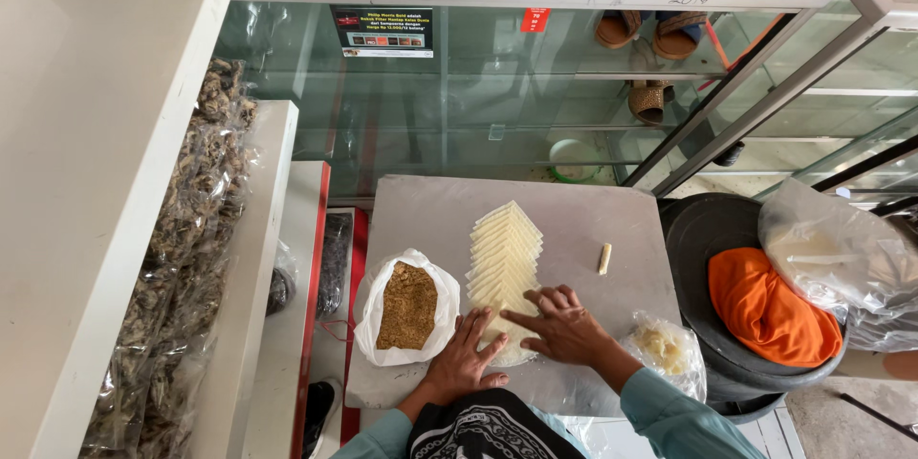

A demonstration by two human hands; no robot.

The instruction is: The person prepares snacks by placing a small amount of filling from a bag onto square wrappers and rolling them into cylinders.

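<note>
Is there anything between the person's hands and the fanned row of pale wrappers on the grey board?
Nothing visible. Both the left hand and the right hand already rest flat on the near end of the row of pale wrappers. The white bag of brown filling lies to the left, and the small rolled piece to the right, both clear of the hands.

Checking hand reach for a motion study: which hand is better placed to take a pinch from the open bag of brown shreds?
Probably the left hand. It rests flat at the near end of the pale wrapper row, right beside the white bag of brown shreds. The right hand lies on the row's far side and would have to cross over.
</note>
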